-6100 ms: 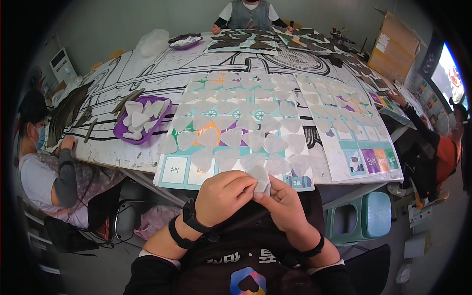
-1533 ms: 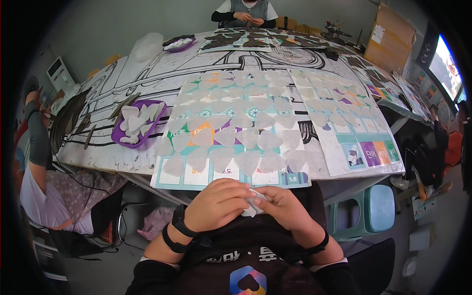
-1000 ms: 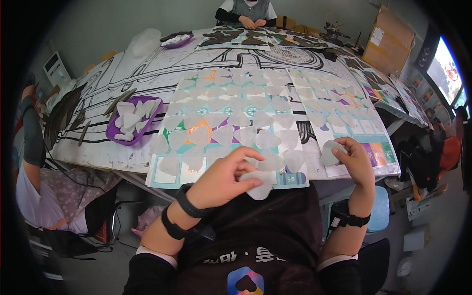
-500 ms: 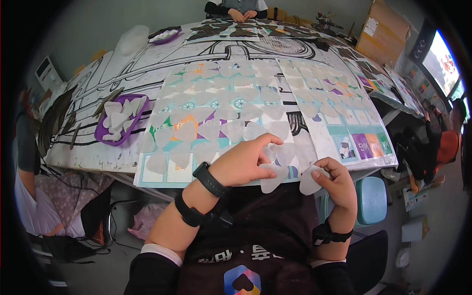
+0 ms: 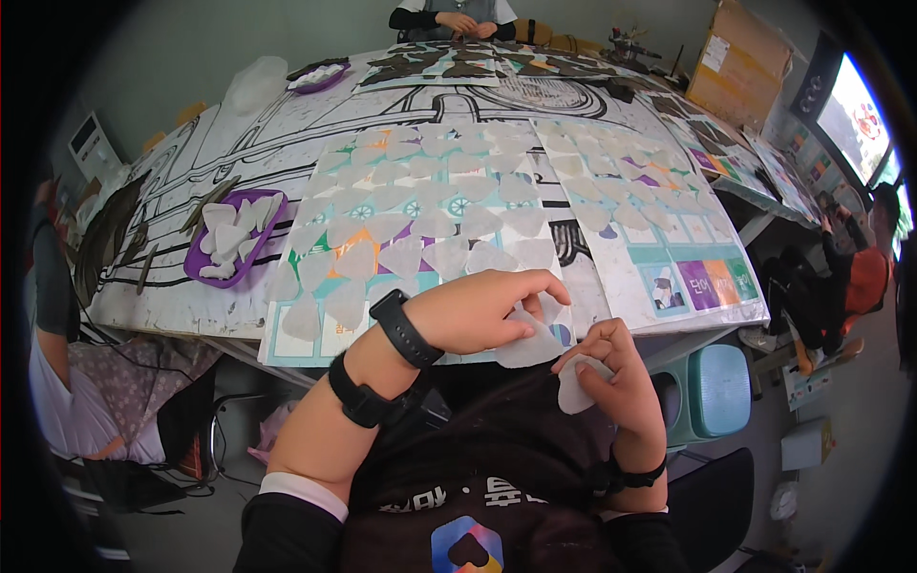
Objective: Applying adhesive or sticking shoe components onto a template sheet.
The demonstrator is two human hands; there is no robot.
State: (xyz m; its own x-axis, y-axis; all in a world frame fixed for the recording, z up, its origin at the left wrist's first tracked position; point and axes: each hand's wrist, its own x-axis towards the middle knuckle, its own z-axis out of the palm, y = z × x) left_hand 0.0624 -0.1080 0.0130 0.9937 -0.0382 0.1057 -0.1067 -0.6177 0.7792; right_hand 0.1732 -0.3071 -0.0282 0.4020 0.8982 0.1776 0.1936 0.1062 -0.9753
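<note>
My left hand (image 5: 487, 313) is at the table's front edge, its thumb pressed on a thin white petal-shaped piece (image 5: 527, 352) that hangs slightly over the edge. Its curled fingers rest above other pale pieces. Lower and to the right, off the edge, my right hand (image 5: 617, 380) pinches a second white petal-shaped piece (image 5: 576, 390) between thumb and fingers. Beyond my hands, rows of similar translucent pieces (image 5: 401, 256) lie spread over a printed sheet (image 5: 287, 355). More of them cover another printed sheet (image 5: 626, 304) on the right.
A purple tray (image 5: 196, 265) of white pieces stands on the left. Dark pieces (image 5: 411, 65) cover sheets at the far end, where a person's hands (image 5: 468, 25) work. A cardboard box (image 5: 740, 67) is at the back right; a teal stool (image 5: 718, 390) stands below the right edge.
My right hand has come down and left with its piece, off the table edge. The left hand has shifted slightly, and its piece now lies flatter against the edge.
</note>
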